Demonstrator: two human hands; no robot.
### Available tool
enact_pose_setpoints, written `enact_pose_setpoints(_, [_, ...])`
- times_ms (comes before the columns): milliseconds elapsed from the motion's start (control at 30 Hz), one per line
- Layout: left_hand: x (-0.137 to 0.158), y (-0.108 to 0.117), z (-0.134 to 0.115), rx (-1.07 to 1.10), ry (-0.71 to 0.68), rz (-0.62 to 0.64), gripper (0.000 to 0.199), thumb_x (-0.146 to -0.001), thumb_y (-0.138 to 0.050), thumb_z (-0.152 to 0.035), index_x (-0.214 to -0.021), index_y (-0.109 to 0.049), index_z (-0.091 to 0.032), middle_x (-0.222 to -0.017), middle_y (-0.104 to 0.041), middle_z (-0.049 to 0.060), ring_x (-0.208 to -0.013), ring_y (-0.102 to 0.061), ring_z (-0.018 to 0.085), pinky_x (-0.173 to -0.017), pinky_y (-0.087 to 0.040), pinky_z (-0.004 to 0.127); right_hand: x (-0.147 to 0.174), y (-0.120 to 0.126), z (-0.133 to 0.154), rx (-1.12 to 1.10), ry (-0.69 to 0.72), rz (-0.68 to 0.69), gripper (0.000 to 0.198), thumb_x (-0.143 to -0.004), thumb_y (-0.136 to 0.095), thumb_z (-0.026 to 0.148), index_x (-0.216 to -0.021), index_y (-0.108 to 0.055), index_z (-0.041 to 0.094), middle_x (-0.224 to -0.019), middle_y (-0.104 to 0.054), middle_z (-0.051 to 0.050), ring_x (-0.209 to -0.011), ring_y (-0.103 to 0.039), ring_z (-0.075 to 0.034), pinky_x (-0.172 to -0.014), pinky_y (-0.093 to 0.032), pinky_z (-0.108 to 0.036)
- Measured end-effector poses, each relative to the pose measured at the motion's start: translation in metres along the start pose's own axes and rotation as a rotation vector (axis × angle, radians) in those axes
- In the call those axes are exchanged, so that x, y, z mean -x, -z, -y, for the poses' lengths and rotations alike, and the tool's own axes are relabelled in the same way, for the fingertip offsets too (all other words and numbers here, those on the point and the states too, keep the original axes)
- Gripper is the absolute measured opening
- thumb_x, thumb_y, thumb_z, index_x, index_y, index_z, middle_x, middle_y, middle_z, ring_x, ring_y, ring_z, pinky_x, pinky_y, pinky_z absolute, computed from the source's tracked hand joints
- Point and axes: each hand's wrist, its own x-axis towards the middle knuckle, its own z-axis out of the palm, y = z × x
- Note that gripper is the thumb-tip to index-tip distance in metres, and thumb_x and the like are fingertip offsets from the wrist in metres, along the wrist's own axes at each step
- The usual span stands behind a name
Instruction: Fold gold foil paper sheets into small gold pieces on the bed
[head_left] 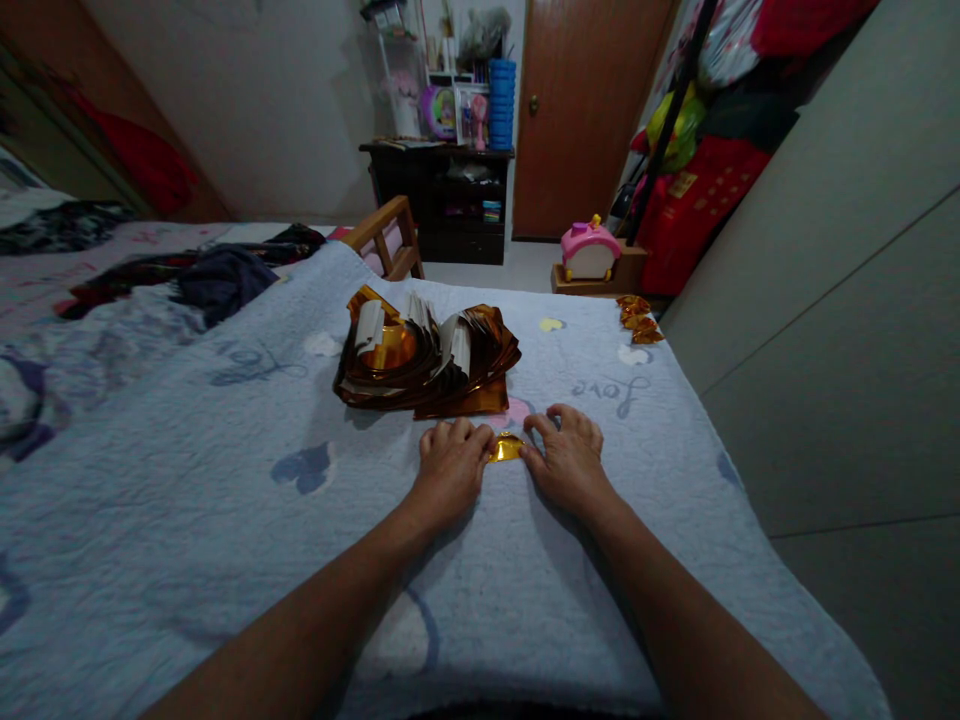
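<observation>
A small folded piece of shiny gold foil paper [506,448] lies on the light blue blanket between my two hands. My left hand [452,465] is closed, with its thumb and fingers pressed on the foil's left end. On the other side, my right hand [570,455] rests with thumb and index finger apart. Its thumb tip is at the foil's right edge. Just beyond my hands sits a loose, curled stack of gold-brown foil sheets [427,365] with pale paper edges showing. Several crumpled or folded gold foil pieces [639,320] lie at the blanket's far right corner.
The blue blanket [300,560] with printed hearts covers the surface under my hands. Dark clothes [225,280] lie to the left. Beyond the far edge stand a wooden chair [386,240], a dark cabinet [457,205] and a pink toy [589,250]. A pale panel [847,330] rises at right.
</observation>
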Motion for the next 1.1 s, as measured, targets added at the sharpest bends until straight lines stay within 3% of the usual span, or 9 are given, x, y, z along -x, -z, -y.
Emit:
enact_pose_setpoints(333, [0.001,-0.001,0.003,0.080,-0.022,-0.015,0.021,-0.096,-0.047,-0.014,-0.101,-0.063,-0.026,-0.103,-0.060,0.005,-0.100,-0.048,0.027,-0.089,-0.032,0.043,0.000,-0.001,-0.019,-0.017,0.005,0.000,0.031,-0.091,-0.061,0.028,-0.122,-0.065,0.032,-0.133,-0.053,-0.011,-0.126,-0.044,-0.033,-0.106,-0.029,-0.055])
enact_pose_setpoints(533, [0.001,0.002,0.010,0.292,-0.113,-0.038,0.021,-0.096,-0.042,-0.013,-0.099,-0.061,-0.023,-0.104,-0.062,0.005,-0.103,-0.050,0.025,-0.090,-0.036,0.041,-0.002,0.000,-0.019,-0.157,0.019,-0.081,0.025,-0.089,-0.057,0.021,-0.113,-0.064,0.024,-0.120,-0.058,-0.011,-0.115,-0.050,-0.030,-0.102,-0.035,-0.051])
enact_pose_setpoints(767, [-0.002,0.001,0.011,0.374,-0.231,-0.089,0.017,-0.090,-0.053,-0.017,-0.103,-0.064,-0.021,-0.108,-0.062,0.006,-0.105,-0.053,0.025,-0.094,-0.041,0.041,-0.001,0.008,-0.009,-0.398,0.274,-0.054,0.015,-0.086,-0.052,0.012,-0.096,-0.059,0.020,-0.103,-0.059,-0.009,-0.102,-0.052,-0.026,-0.090,-0.042,-0.040])
enact_pose_setpoints(967, [-0.002,0.003,0.009,0.386,-0.220,-0.090,0.010,-0.086,-0.058,-0.015,-0.095,-0.060,-0.020,-0.100,-0.065,0.005,-0.100,-0.055,0.024,-0.091,-0.043,0.040,-0.002,0.000,-0.011,-0.377,0.225,-0.049,0.015,-0.083,-0.058,0.013,-0.097,-0.058,0.019,-0.095,-0.062,-0.007,-0.090,-0.053,-0.023,-0.083,-0.042,-0.036])
enact_pose_setpoints(1100, [-0.004,0.003,0.009,0.388,-0.202,-0.102,0.021,-0.083,-0.062,-0.013,-0.103,-0.059,-0.020,-0.106,-0.066,0.007,-0.102,-0.055,0.024,-0.091,-0.044,0.040,-0.004,0.000,-0.013,-0.303,0.234,0.014,0.013,-0.083,-0.055,0.008,-0.086,-0.061,0.019,-0.095,-0.061,-0.007,-0.094,-0.053,-0.022,-0.085,-0.042,-0.034])
